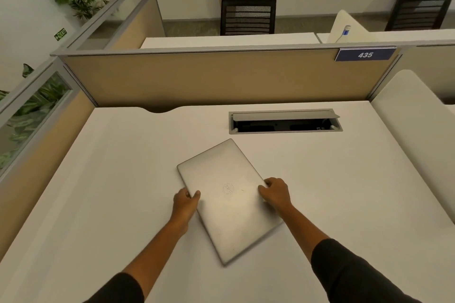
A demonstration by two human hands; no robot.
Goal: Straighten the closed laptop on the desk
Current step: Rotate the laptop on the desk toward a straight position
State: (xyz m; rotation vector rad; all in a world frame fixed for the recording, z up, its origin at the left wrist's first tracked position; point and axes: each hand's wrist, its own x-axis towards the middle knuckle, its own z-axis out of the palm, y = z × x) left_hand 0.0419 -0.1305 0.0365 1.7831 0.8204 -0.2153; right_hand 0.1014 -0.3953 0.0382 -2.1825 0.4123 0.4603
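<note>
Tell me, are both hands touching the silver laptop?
Touching. In the head view the left hand grips the flat silver closed laptop at its left long edge, thumb on the lid, and the right hand presses its right edge.

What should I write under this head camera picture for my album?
Both hands, left and right, grip a skewed, closed silver laptop on a white desk.

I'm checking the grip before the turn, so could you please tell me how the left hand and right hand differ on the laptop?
The left hand grips the closed silver laptop on its left long edge, thumb on the lid; the right hand holds the opposite long edge. The left hand sits slightly nearer the person, the right slightly farther. Both clasp the skewed laptop, which lies flat on the white desk.
</note>
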